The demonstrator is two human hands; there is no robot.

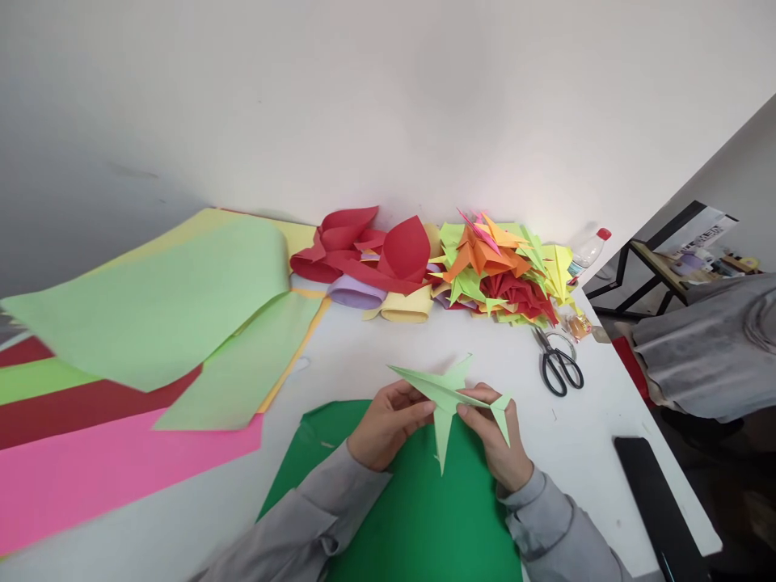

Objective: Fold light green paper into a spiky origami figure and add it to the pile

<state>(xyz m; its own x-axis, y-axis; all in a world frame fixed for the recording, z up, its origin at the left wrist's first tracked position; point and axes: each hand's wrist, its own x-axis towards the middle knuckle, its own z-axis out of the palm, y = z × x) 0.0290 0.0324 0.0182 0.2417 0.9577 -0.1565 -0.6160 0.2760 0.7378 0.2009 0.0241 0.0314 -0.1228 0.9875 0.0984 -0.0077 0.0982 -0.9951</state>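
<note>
the left hand (388, 422) and right hand (498, 440) both pinch a light green folded paper plane (449, 394), holding it just above a dark green sheet (412, 517) on the white table (582, 436). black scissors (561, 364) lie near, to the right; a heap of folded paper figures (503, 271) sits behind.
</note>
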